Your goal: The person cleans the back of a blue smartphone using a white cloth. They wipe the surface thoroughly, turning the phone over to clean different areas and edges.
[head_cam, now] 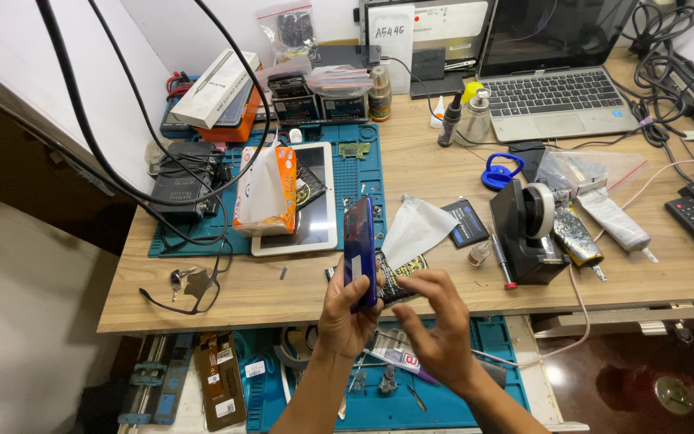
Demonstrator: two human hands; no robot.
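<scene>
While left hand (345, 317) grips blue phone (360, 251), tissue (414, 229), tape dispenser (526, 233) beyond.

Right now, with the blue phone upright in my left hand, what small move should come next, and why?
Probably bring the right hand onto the glossy blue slab phone. The left hand grips only its lower end, it stands on edge, and the right fingers hover open beside it, not touching.

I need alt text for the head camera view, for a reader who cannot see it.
A person's left hand holds a blue smartphone upright on edge above a cluttered wooden workbench, with the right hand open beside it. A tissue pack, tape dispenser and laptop lie behind.
</scene>
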